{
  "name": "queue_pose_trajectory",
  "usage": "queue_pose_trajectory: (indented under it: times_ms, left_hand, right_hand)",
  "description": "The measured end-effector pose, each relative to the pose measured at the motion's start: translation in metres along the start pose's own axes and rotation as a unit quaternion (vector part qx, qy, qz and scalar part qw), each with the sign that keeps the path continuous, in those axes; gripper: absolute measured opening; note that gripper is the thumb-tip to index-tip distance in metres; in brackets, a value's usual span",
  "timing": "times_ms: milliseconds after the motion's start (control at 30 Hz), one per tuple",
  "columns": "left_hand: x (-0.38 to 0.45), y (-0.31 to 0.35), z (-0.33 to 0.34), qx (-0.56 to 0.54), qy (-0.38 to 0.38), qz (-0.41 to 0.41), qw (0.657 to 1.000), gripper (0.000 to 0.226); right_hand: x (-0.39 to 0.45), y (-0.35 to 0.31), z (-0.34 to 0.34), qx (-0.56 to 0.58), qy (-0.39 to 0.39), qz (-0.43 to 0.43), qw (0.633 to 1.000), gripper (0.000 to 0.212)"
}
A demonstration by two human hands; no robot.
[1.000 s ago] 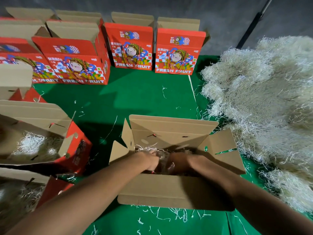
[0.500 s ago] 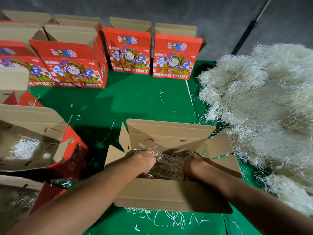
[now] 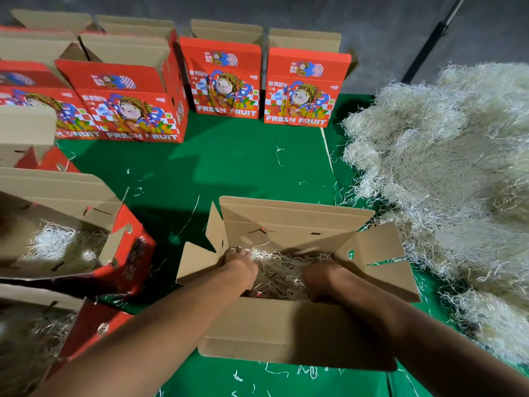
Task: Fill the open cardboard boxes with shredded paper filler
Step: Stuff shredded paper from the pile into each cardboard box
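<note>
Change: since the earlier frame the hands have spread apart in the box, baring more filler between them.
Left hand (image 3: 240, 266): knuckles up at the box's left inner wall, fingers buried in filler; whether it grasps any, I cannot tell.
Right hand (image 3: 320, 275): shadowed, pressed onto the filler's right side; grasp unclear.
Box: open brown cardboard box (image 3: 286, 333) on green cloth (image 3: 229, 167).
Filler: pale shredded paper filler (image 3: 282, 272) lies between both hands; a large loose heap (image 3: 446, 179) sits right.

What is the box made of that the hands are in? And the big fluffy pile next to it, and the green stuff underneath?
The box looks like brown corrugated cardboard: matte, with folded flaps. The pile seems to be pale shredded paper, thin curly strips. The green cover looks like soft matte cloth, maybe felt; hard to tell.
</note>
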State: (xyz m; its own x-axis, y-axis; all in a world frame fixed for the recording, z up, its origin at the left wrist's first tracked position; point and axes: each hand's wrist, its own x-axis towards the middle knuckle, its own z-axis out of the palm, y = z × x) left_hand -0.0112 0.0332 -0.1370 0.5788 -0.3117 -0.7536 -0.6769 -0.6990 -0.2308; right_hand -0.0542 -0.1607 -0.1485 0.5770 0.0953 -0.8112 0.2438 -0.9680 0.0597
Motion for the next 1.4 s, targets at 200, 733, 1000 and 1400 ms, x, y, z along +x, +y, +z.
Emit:
queue_pose_trajectory:
  times_ms: [200,733,1000,1400]
  left_hand:
    - [-0.013,0.001,-0.013,-0.113,0.008,-0.007,0.994,0.055]
    - [-0.007,0.024,-0.016,-0.031,0.089,0.132,0.987,0.033]
    - [-0.017,-0.002,-0.026,-0.005,0.062,0.069,0.996,0.030]
    - [-0.014,0.004,-0.016,-0.028,0.079,0.046,0.995,0.044]
  right_hand:
    - [-0.008,-0.010,-0.005,0.116,0.050,0.052,0.991,0.096]
    - [-0.004,-0.009,0.003,0.099,-0.043,-0.039,0.993,0.036]
    - [-0.023,0.002,0.005,0.008,-0.011,0.024,1.000,0.046]
    - [-0.017,-0.030,-0.026,0.110,0.075,-0.126,0.983,0.036]
